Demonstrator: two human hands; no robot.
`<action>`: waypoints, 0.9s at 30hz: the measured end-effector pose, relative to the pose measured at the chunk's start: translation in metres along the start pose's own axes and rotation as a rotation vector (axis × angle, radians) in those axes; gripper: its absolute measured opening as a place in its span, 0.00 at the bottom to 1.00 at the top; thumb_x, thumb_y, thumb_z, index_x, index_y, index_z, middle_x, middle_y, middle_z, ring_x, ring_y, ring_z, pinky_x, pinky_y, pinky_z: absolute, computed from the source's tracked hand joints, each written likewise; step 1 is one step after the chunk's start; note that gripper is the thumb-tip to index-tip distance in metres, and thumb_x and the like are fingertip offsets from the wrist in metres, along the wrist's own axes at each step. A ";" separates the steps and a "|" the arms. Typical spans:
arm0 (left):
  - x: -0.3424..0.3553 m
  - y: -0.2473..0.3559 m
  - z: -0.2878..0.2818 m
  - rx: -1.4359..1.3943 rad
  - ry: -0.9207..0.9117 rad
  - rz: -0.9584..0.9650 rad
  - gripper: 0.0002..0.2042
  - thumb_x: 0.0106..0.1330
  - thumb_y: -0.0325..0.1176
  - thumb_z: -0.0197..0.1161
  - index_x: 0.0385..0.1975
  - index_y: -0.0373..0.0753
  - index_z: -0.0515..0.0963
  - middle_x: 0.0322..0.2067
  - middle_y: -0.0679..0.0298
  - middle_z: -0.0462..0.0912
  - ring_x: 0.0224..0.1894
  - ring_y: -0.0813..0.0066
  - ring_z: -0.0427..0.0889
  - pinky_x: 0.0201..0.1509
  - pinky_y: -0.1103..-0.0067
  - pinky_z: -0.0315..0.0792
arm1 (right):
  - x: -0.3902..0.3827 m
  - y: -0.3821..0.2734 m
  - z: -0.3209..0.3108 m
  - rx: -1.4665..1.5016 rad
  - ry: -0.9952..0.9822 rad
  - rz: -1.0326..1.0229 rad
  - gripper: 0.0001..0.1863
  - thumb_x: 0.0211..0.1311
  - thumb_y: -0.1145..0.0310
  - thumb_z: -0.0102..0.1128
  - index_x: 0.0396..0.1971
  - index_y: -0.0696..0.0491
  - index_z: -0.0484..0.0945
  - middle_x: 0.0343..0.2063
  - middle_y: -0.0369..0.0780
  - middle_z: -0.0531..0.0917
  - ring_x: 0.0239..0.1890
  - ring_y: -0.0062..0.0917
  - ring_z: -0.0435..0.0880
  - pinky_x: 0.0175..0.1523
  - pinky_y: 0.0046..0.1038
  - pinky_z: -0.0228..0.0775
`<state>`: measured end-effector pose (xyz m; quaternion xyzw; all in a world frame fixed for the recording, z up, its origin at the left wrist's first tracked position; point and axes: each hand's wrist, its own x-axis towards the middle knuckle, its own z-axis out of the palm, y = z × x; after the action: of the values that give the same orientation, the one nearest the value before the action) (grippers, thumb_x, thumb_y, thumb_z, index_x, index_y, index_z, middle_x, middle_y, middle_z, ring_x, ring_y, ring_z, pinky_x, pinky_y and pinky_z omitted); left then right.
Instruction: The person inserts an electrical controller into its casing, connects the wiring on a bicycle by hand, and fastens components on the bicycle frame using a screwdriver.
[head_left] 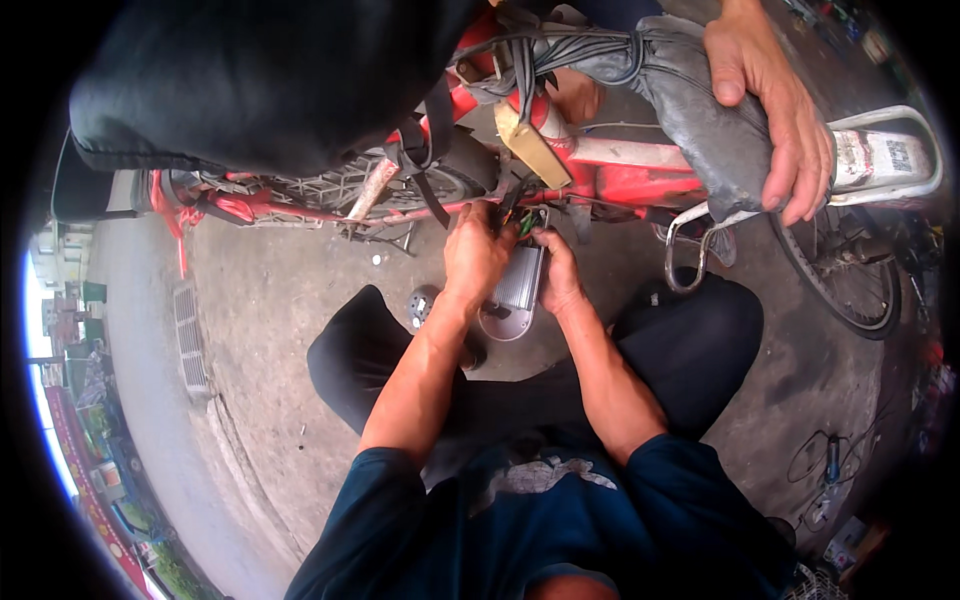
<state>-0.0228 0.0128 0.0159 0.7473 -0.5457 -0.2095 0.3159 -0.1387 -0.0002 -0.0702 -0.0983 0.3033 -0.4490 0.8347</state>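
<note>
A silver finned metal box (518, 283), probably an electric bike's controller, hangs or rests below the red bike frame (640, 186), its rounded end towards me. Black, green and orange wires (527, 222) come out at its far end. My left hand (474, 255) is closed at the wires, fingertips pinched together and partly hidden. Along the box's right side, my right hand (559, 268) is closed around its far end, fingertips by the wires. Just above hangs a yellowish flat piece (540, 153) on the frame.
Another person's hand (785, 125) rests on the grey covered saddle (690, 95); a second hand (575, 97) shows behind the frame. A rear rack (884, 160) sticks out right. A round grey part (422, 305) lies on the floor by my left knee. Cables (832, 460) lie lower right.
</note>
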 end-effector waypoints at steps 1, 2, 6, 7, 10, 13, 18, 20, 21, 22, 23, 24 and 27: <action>0.000 0.000 0.001 -0.009 -0.004 0.002 0.15 0.55 0.36 0.66 0.37 0.32 0.77 0.38 0.49 0.79 0.42 0.52 0.79 0.46 0.67 0.71 | -0.001 -0.002 0.001 0.000 0.001 0.002 0.14 0.59 0.59 0.55 0.40 0.51 0.76 0.35 0.36 0.81 0.37 0.26 0.79 0.45 0.29 0.72; -0.001 -0.001 0.002 -0.008 -0.005 -0.001 0.15 0.55 0.36 0.66 0.37 0.32 0.77 0.38 0.49 0.79 0.42 0.52 0.79 0.46 0.67 0.71 | -0.002 -0.004 0.002 -0.037 -0.019 -0.025 0.14 0.59 0.59 0.55 0.41 0.51 0.75 0.35 0.36 0.80 0.37 0.25 0.79 0.45 0.29 0.72; 0.002 -0.002 0.001 0.026 -0.037 -0.056 0.17 0.55 0.38 0.66 0.39 0.32 0.76 0.38 0.50 0.80 0.42 0.51 0.79 0.46 0.66 0.71 | 0.000 -0.003 0.004 -0.090 -0.035 -0.090 0.19 0.57 0.63 0.56 0.48 0.54 0.73 0.42 0.37 0.78 0.46 0.25 0.75 0.53 0.29 0.65; 0.002 -0.001 0.000 0.013 -0.056 -0.087 0.17 0.56 0.38 0.66 0.39 0.33 0.76 0.39 0.49 0.79 0.42 0.51 0.79 0.46 0.66 0.71 | 0.002 -0.005 0.001 -0.091 -0.031 -0.089 0.19 0.57 0.63 0.56 0.48 0.54 0.73 0.42 0.37 0.78 0.46 0.25 0.75 0.53 0.29 0.65; 0.000 0.008 0.002 0.072 -0.106 -0.078 0.16 0.56 0.37 0.65 0.39 0.34 0.76 0.40 0.50 0.80 0.42 0.50 0.80 0.46 0.65 0.71 | 0.006 -0.010 -0.005 -0.300 0.010 -0.111 0.21 0.55 0.61 0.60 0.48 0.55 0.74 0.40 0.35 0.79 0.44 0.22 0.74 0.52 0.26 0.63; -0.002 0.001 0.002 0.057 -0.071 -0.029 0.15 0.57 0.37 0.63 0.39 0.35 0.76 0.39 0.50 0.80 0.43 0.48 0.79 0.46 0.64 0.71 | 0.002 -0.014 0.006 -0.341 -0.039 -0.100 0.22 0.54 0.62 0.62 0.47 0.56 0.75 0.40 0.35 0.79 0.42 0.21 0.75 0.52 0.26 0.63; 0.003 -0.003 -0.002 -0.017 -0.099 -0.063 0.18 0.56 0.34 0.64 0.45 0.33 0.76 0.41 0.51 0.81 0.44 0.57 0.81 0.49 0.70 0.72 | 0.010 -0.011 0.004 -0.360 -0.004 -0.132 0.20 0.55 0.63 0.62 0.46 0.58 0.75 0.39 0.37 0.81 0.41 0.21 0.76 0.51 0.26 0.65; 0.008 -0.006 -0.006 -0.066 -0.171 -0.130 0.19 0.56 0.33 0.64 0.47 0.32 0.75 0.41 0.52 0.82 0.43 0.63 0.82 0.49 0.73 0.72 | 0.015 -0.008 -0.001 -0.354 0.008 -0.128 0.20 0.55 0.64 0.61 0.46 0.58 0.75 0.39 0.38 0.81 0.41 0.21 0.76 0.51 0.27 0.65; 0.009 -0.011 -0.006 -0.237 -0.208 -0.143 0.19 0.56 0.32 0.64 0.47 0.31 0.76 0.41 0.54 0.83 0.43 0.67 0.81 0.49 0.75 0.72 | 0.016 -0.007 0.000 -0.341 0.016 -0.130 0.20 0.55 0.65 0.61 0.46 0.59 0.75 0.39 0.38 0.81 0.41 0.22 0.77 0.50 0.27 0.66; 0.010 -0.014 -0.006 -0.409 -0.244 -0.155 0.18 0.56 0.31 0.64 0.46 0.29 0.76 0.40 0.56 0.83 0.42 0.72 0.81 0.49 0.78 0.71 | 0.017 -0.007 0.001 -0.329 0.023 -0.133 0.19 0.55 0.65 0.61 0.46 0.59 0.75 0.39 0.39 0.81 0.41 0.22 0.77 0.50 0.27 0.67; 0.008 -0.015 -0.005 -0.409 -0.241 -0.156 0.18 0.56 0.31 0.64 0.46 0.29 0.76 0.40 0.56 0.83 0.42 0.72 0.81 0.49 0.78 0.71 | 0.017 -0.006 0.001 -0.330 0.021 -0.132 0.19 0.55 0.65 0.61 0.46 0.59 0.75 0.39 0.39 0.81 0.41 0.22 0.77 0.50 0.27 0.67; 0.005 -0.012 -0.005 -0.445 -0.178 -0.194 0.16 0.57 0.30 0.63 0.44 0.29 0.77 0.38 0.57 0.83 0.41 0.74 0.80 0.48 0.79 0.71 | 0.016 -0.006 0.005 -0.334 0.027 -0.158 0.19 0.55 0.66 0.60 0.45 0.60 0.75 0.39 0.39 0.80 0.41 0.23 0.77 0.50 0.27 0.67; 0.005 -0.008 -0.006 -0.523 -0.106 -0.205 0.13 0.59 0.29 0.62 0.41 0.28 0.78 0.34 0.60 0.83 0.37 0.76 0.79 0.45 0.80 0.71 | 0.016 -0.006 0.006 -0.346 0.040 -0.209 0.18 0.55 0.67 0.59 0.44 0.60 0.75 0.39 0.39 0.80 0.40 0.23 0.77 0.49 0.27 0.68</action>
<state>-0.0115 0.0109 0.0147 0.6799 -0.4104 -0.4128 0.4460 -0.1331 -0.0171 -0.0695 -0.2621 0.3806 -0.4761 0.7482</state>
